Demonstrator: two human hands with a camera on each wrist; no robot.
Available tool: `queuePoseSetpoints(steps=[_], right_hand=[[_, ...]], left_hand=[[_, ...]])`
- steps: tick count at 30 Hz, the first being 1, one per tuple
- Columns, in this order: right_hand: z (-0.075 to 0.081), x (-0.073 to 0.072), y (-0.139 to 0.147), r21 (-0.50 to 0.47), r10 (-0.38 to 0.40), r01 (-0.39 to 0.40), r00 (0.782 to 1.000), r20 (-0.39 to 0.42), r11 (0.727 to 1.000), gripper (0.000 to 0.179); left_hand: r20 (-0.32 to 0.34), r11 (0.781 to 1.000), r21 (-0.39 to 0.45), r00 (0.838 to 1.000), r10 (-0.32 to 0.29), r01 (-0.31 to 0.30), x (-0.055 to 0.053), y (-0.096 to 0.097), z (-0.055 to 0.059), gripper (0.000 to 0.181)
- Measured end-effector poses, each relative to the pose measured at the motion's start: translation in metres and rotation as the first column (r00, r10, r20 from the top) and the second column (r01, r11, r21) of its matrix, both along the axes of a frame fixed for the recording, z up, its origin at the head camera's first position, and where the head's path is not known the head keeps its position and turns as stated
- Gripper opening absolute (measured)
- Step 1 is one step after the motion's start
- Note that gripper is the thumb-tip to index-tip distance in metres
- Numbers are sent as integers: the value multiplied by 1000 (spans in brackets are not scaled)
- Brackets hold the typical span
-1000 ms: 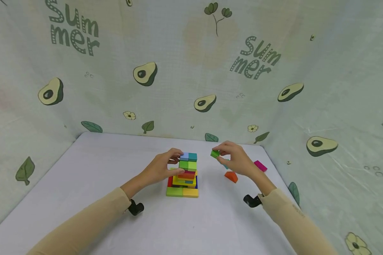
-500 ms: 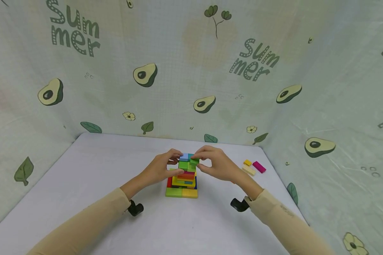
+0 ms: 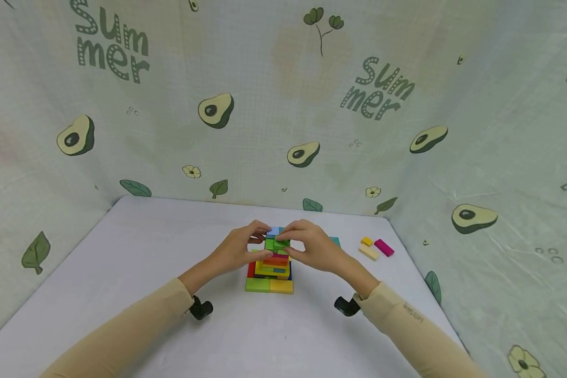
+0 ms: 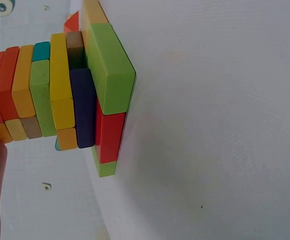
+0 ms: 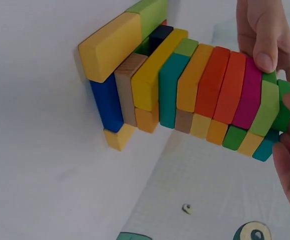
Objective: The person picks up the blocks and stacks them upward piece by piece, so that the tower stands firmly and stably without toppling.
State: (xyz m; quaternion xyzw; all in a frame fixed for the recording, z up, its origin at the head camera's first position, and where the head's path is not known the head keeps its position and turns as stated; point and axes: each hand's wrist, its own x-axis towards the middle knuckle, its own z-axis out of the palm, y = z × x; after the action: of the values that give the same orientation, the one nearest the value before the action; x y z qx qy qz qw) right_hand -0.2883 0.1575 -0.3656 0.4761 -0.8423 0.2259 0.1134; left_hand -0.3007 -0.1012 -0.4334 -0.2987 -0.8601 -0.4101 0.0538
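A tower of coloured wooden blocks (image 3: 275, 265) stands upright on the white table, a wider ring of slabs at its base. My left hand (image 3: 231, 251) rests against its upper left side. The thumb touches the edge near the magenta slab (image 5: 248, 95), and the other fingers lie higher and farther back. My right hand (image 3: 318, 248) pinches a green block (image 3: 281, 244) between thumb and fingers, right at the front of the tower's upper layers. Light blue and teal blocks sit on the far side of the top. The fingers partly hide the upper layers.
To the right lie a magenta block (image 3: 384, 247), a small yellow block (image 3: 366, 241) and a cream block (image 3: 368, 253). A teal piece (image 3: 335, 241) shows behind my right hand. An orange-red piece (image 4: 72, 23) lies beyond the tower. Printed cloth (image 3: 264, 178) hangs around the table.
My right hand has carried the green block leftward from beside the tower to its upper front. The left hand has stayed against the tower's side.
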Motion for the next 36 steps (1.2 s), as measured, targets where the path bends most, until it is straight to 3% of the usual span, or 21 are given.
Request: queuePoseSetpoints(steps=[7,13,36], right_hand=[[-8,-4,2,-41,0,-1,999,-39,999,24],[-13,-6,2,-70,-4,-1,998,-70,998,23],[-21,-7,-4,-86,-13,4,995,-102,996,24]], left_hand=[[-13,999,30,999,-34,34,-1,0,0,58],[-42,1000,10,999,-22,23,-3,1,0,58],[-27,999,9,998,-50,50,-4,-3,1,57]])
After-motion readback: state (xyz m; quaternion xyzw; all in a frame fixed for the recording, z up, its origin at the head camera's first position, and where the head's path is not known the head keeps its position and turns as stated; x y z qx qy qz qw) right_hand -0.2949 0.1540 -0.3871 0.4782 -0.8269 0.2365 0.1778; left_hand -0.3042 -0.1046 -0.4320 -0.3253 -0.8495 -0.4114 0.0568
